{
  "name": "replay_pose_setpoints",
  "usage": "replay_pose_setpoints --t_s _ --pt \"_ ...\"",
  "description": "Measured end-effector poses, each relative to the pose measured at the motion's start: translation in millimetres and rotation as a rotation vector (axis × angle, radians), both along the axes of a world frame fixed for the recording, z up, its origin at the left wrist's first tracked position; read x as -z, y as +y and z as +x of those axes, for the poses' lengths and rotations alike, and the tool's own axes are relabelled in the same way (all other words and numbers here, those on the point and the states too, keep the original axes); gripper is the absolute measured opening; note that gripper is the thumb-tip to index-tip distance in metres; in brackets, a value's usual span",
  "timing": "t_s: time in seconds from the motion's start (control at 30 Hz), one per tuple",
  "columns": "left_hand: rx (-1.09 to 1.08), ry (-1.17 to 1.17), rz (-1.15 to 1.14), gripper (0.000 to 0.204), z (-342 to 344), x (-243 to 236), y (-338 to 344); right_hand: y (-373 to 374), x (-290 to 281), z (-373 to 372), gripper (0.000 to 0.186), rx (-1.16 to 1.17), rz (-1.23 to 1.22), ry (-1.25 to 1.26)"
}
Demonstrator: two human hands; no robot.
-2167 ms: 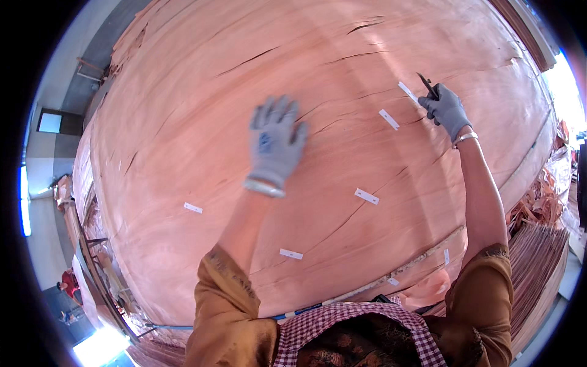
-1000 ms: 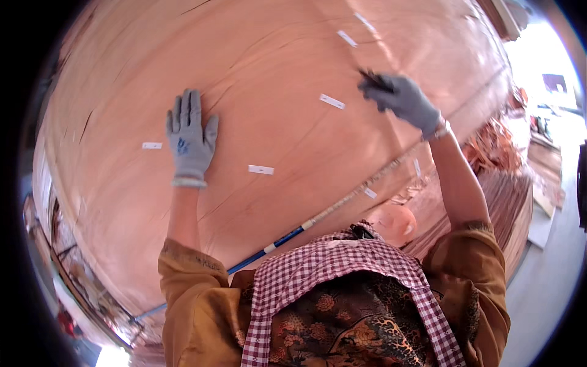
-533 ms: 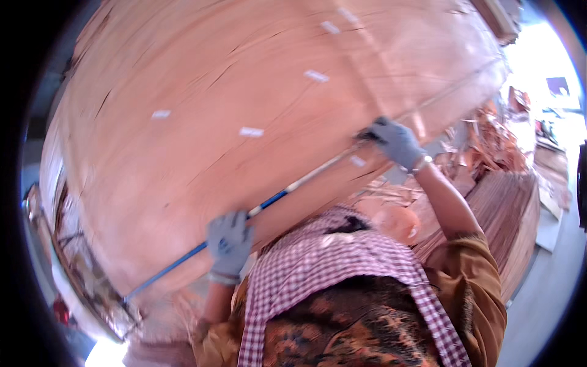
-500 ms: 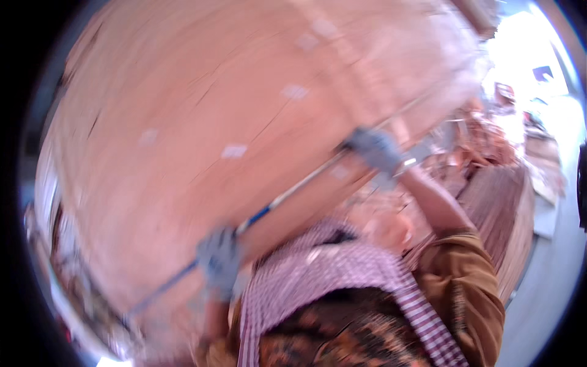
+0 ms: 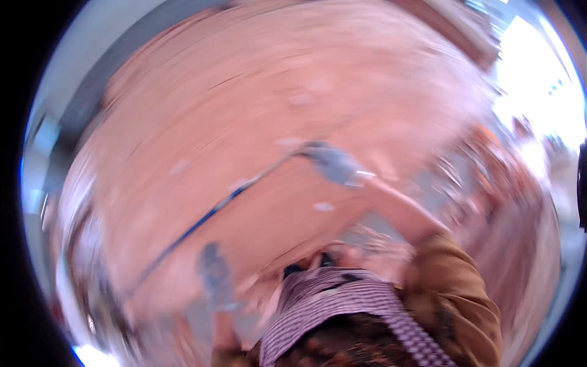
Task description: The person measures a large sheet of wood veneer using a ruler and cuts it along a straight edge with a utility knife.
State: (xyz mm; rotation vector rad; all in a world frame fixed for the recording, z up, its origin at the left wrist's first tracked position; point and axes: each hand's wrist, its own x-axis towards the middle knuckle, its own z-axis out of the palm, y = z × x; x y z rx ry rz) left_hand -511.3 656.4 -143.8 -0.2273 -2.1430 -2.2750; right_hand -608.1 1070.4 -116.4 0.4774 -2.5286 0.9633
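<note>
A broad stack of reddish-brown wood veneer sheets (image 5: 342, 92) with several small pale patches spreads before me. My right hand (image 5: 333, 164), in a grey glove, is closed round the upper end of a long thin stick (image 5: 211, 213). The stick has a blue section and slants over the sheets toward the lower left. My left hand (image 5: 215, 272), also gloved in grey, is apart from the stick, near the front edge of the sheets. Its fingers look stretched out and hold nothing, though motion smears them.
Scraps of reddish veneer (image 5: 477, 165) lie in a heap at the right. Nearer me stands another brown wood stack (image 5: 513, 244). A wooden beam (image 5: 452, 27) crosses the far right corner. Bright light comes in beyond it.
My left hand has let go of the stick and is now below it. My right hand has moved left with the stick. The view has shifted, showing more at the far left.
</note>
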Motion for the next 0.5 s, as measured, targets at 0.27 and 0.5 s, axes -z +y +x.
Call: replay_pose_setpoints --t_s 0.27,0.5 --pt "-0.313 0.121 -1.159 0.028 131.1 32.4 -74.5 -55.2 44.1 92.4 0.035 -0.241 -0.672 -0.932" --pt "-0.563 -0.042 -0.973 0.028 177.9 45.2 -143.2 -172.7 21.3 65.3 0.031 -0.350 -0.201 -1.037"
